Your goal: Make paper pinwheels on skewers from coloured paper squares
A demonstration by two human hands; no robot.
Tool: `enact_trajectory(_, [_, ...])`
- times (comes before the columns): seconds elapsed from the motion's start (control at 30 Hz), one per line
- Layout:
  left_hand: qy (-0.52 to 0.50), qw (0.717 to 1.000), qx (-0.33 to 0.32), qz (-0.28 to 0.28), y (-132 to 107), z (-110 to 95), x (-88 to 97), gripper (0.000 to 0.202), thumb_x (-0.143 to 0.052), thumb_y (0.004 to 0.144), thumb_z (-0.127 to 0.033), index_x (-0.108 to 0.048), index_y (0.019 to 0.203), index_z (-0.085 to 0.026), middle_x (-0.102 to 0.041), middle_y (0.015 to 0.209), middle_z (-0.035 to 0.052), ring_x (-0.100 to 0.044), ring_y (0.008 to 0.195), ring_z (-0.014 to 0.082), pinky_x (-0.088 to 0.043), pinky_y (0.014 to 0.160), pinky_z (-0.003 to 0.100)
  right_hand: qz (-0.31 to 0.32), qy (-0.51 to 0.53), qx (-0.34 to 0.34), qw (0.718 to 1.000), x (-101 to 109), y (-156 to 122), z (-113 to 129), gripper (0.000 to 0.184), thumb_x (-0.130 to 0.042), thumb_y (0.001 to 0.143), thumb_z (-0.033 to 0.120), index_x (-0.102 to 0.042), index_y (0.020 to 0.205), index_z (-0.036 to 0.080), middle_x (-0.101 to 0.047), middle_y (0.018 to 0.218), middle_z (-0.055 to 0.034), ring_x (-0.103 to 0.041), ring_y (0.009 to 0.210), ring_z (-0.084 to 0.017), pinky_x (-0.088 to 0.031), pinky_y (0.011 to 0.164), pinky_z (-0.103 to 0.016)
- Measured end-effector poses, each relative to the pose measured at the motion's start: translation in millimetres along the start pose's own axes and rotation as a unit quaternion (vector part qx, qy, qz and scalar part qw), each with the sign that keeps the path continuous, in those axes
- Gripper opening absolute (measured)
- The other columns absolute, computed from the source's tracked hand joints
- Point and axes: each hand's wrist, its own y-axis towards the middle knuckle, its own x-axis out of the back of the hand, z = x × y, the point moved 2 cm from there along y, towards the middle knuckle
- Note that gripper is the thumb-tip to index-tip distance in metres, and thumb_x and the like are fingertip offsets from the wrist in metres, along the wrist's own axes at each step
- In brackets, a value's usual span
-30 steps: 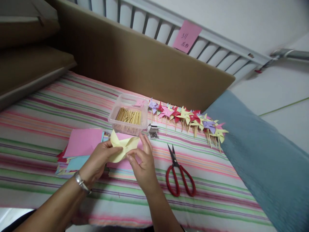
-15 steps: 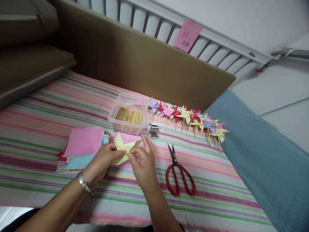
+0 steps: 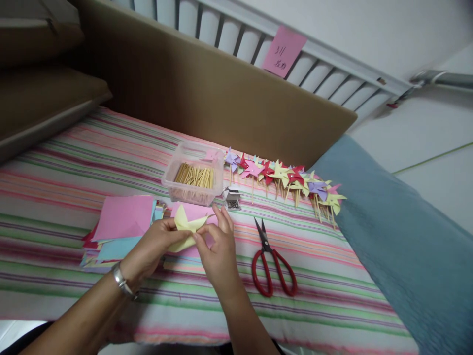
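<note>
Both my hands hold a pale yellow paper piece with folded corners just above the striped cloth. My left hand pinches its left side. My right hand pinches its right side, thumb and fingers closed on a folded tip. Under them lies a pink sheet. A stack of coloured paper squares sits to the left. Behind my hands stands a clear plastic tub of wooden sticks, with a small box of pins beside it.
Red-handled scissors lie to the right of my hands. A row of several finished paper pinwheels runs along the back right. A brown cardboard panel stands behind. A blue-grey cloth covers the right side.
The yellow paper's corners have been folded further toward its middle, making it look smaller. My hands moved closer together; the view shifted slightly.
</note>
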Motion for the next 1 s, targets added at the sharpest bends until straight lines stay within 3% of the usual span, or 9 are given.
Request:
enact_trajectory(0.23, [0.042, 0.999, -0.019, -0.017, 0.4, -3.3, -0.1, 0.029, -0.073, 0.062, -0.028, -0.071, 0.088, -0.015, -0.073, 0.082, 0.0050, -0.064, 0.077, 0.0200, -0.046, 0.072, 0.026, -0.017, 0.002, -0.018, 1.000, 8.0, 3.8, 3.1, 0.006, -0.062, 0.074, 0.016, -0.060, 0.078, 0.020, -0.045, 0.136, -0.0097, -0.030, 0.131, -0.026, -0.027, 0.105, -0.046])
enact_trajectory(0.37, [0.108, 0.994, -0.008, 0.012, -0.5, -4.3, -2.4, 0.021, -0.068, 0.064, -0.025, -0.070, 0.081, -0.014, -0.072, 0.076, 0.0045, -0.064, 0.075, 0.0214, -0.046, 0.069, 0.027, -0.036, 0.021, -0.032, 0.999, 27.8, 8.7, 4.7, 0.032, -0.063, 0.072, 0.018, -0.057, 0.104, 0.019, -0.056, 0.122, -0.0105, -0.046, 0.119, -0.024, -0.032, 0.102, -0.045])
enact_trajectory(0.57, [0.219, 0.970, -0.031, 0.099, -2.1, 1.0, -14.4, 0.012, -0.063, 0.064, -0.023, -0.069, 0.070, -0.014, -0.065, 0.061, -0.0007, -0.054, 0.056, 0.0144, -0.038, 0.055, 0.022, 0.147, 0.083, -0.072, 0.983, 29.7, 4.2, 0.6, 0.040, -0.061, 0.069, 0.012, -0.061, 0.106, 0.026, -0.067, 0.094, -0.0010, -0.061, 0.089, -0.020, -0.047, 0.082, -0.033])
enact_trajectory(0.7, [0.231, 0.966, -0.049, 0.110, -1.7, 3.6, -20.1, 0.012, -0.063, 0.064, -0.024, -0.069, 0.069, -0.015, -0.062, 0.058, -0.0013, -0.052, 0.053, 0.0139, -0.036, 0.052, 0.022, 0.167, 0.094, -0.060, 0.980, 25.9, 1.1, -2.1, 0.047, -0.054, 0.065, 0.004, -0.062, 0.105, 0.028, -0.066, 0.084, 0.0008, -0.061, 0.076, -0.018, -0.047, 0.064, -0.025])
enact_trajectory(0.87, [0.215, 0.971, -0.073, 0.079, -0.3, 2.9, -21.7, 0.008, -0.065, 0.062, -0.021, -0.063, 0.068, -0.016, -0.063, 0.063, -0.0001, -0.055, 0.058, 0.0154, -0.041, 0.056, 0.023, 0.134, 0.132, -0.069, 0.980, 21.9, 1.2, -10.9, 0.045, -0.051, 0.063, 0.004, -0.061, 0.100, 0.027, -0.062, 0.072, 0.0033, -0.056, 0.062, -0.014, -0.042, 0.052, -0.020])
enact_trajectory(1.0, [0.167, 0.980, -0.104, -0.003, -1.3, -3.2, -20.0, 0.041, -0.071, 0.060, -0.023, -0.060, 0.099, -0.018, -0.065, 0.079, 0.0021, -0.060, 0.073, 0.0188, -0.046, 0.065, 0.026, 0.123, 0.263, -0.161, 0.943, 15.6, 5.9, -19.4, 0.039, -0.051, 0.064, 0.008, -0.059, 0.099, 0.024, -0.060, 0.068, 0.0042, -0.057, 0.059, -0.013, -0.041, 0.049, -0.019])
